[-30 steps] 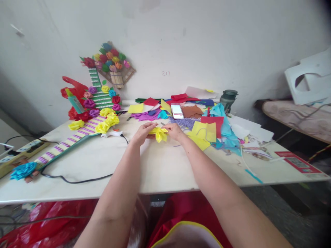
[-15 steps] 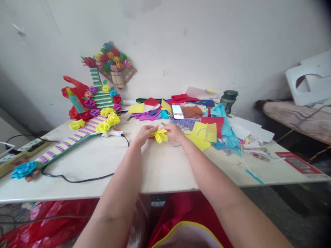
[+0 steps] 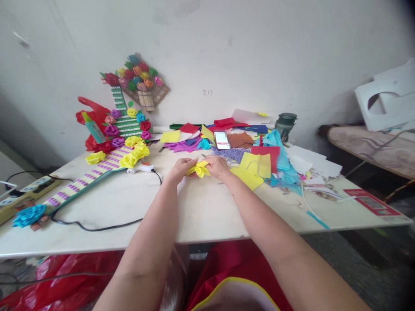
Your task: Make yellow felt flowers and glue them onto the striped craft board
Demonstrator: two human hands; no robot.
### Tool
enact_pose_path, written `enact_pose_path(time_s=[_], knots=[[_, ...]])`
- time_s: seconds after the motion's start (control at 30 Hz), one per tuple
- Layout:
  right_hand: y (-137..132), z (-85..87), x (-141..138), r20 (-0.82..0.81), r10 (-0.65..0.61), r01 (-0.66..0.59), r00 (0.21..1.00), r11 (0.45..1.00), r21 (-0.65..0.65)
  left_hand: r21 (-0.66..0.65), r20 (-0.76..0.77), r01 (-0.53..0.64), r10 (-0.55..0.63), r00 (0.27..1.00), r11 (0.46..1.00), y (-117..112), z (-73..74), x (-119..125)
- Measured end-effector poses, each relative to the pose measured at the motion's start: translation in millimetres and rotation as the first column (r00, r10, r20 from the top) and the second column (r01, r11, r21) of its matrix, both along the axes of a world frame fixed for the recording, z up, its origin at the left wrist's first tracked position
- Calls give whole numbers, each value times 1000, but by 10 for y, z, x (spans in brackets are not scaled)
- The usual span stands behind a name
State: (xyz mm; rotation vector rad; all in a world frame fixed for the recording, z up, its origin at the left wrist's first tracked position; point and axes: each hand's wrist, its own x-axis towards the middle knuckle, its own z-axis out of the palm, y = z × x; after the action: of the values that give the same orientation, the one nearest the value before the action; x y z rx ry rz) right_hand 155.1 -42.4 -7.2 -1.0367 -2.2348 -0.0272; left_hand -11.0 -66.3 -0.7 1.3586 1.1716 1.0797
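Observation:
A yellow paper flower (image 3: 198, 169) lies between my two hands at the middle of the white table (image 3: 201, 211). My left hand (image 3: 179, 168) pinches its left side, fingers closed. On the flower's right side my right hand (image 3: 218, 166) grips it, fingers curled. Both forearms reach forward from the bottom of the view. A white glue gun (image 3: 142, 168) with a black cord (image 3: 97, 224) lies just left of my left hand.
A pile of coloured paper sheets (image 3: 227, 138) covers the far right of the table, with a phone (image 3: 222, 140) and a dark green jar (image 3: 285, 124). A long striped board with paper flowers (image 3: 97, 168) lies on the left. A power strip (image 3: 26, 190) sits far left.
My hands have drawn closer together, pressing the yellow flower into a tighter bundle. The view shifted very slightly.

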Motion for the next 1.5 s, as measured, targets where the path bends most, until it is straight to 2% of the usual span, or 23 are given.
enact_pose_path(time_s=[0.2,0.5,0.7,1.0,1.37,1.5], knots=[[-17,9,-6,11,-30,30,999,1000,6,-13,79,3,-2,997,1000,-8,-6,10],[-33,4,-26,-9,-60,60,998,998,-7,30,42,-53,52,998,998,8,-18,35],[-28,-3,-16,4,-54,54,999,999,-2,45,92,-85,81,992,995,8,-25,52],[-32,-2,-16,20,-56,56,998,998,-2,18,95,-81,79,992,997,-10,-2,54],[-123,68,-37,164,-118,115,979,993,28,-66,114,-64,72,991,996,25,-42,23],[-142,71,-38,188,-112,105,976,993,46,-38,138,-61,66,988,997,33,-42,14]])
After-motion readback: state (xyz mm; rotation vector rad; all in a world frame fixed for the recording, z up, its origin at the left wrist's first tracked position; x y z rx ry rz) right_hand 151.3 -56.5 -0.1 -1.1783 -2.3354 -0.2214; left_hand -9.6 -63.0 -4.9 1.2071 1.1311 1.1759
